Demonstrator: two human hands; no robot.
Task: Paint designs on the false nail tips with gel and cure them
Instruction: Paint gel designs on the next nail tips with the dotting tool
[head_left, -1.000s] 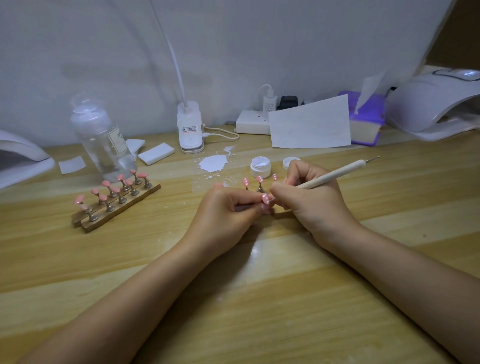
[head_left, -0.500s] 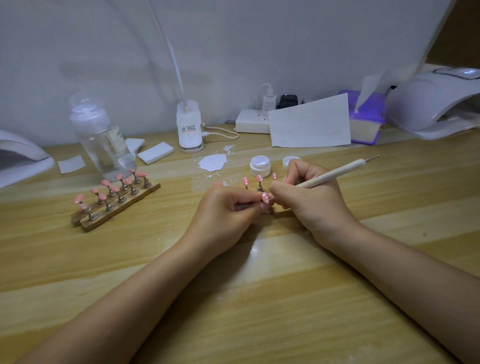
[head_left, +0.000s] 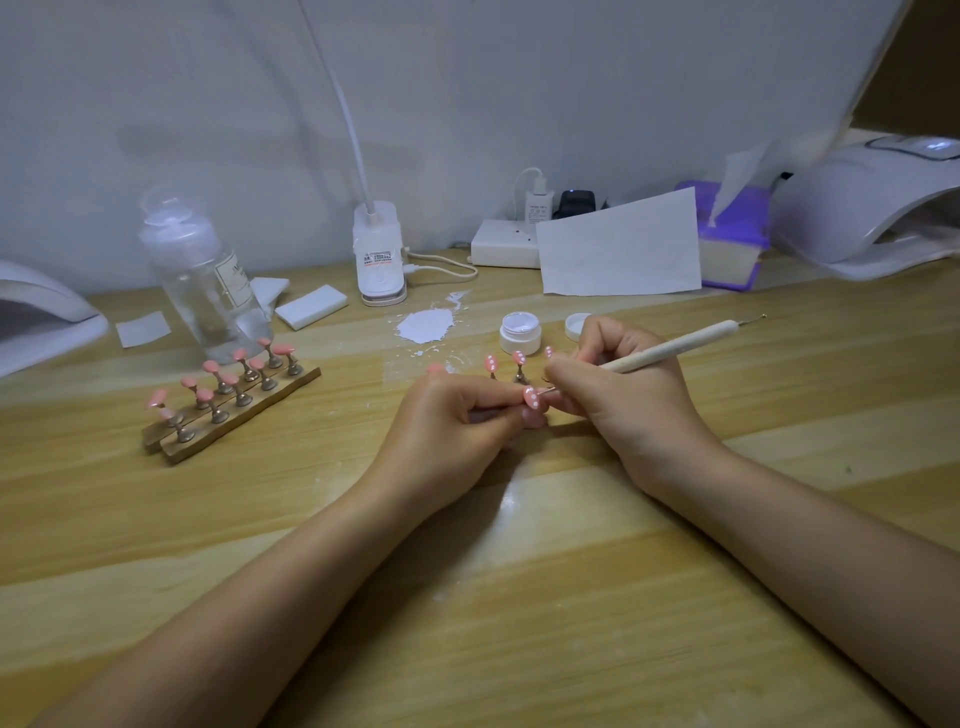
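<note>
On the counter (head_left: 519, 597), the nail rack (head_left: 228, 410) lies left of my hands, the jar (head_left: 520, 333) behind them, the bottle (head_left: 205, 283) behind the rack.

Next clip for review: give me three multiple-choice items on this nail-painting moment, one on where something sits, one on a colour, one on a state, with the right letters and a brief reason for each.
1. Where is the wooden rack of nail tips?
A. To the left of the hands
B. Beside the tissue box
C. Under the right lamp

2. What colour are the dots on the nail tip being worked on?
A. Black
B. White
C. Gold

3. What is the state of the small white gel jar?
A. Lid screwed on
B. Tipped over
C. Open and upright

Answers:
1 A, the rack lies on the table left of the left hand.
2 B, white dots show on the pink tip, where the right hand holds the dotting tool.
3 C, its lid lies beside it.
</note>
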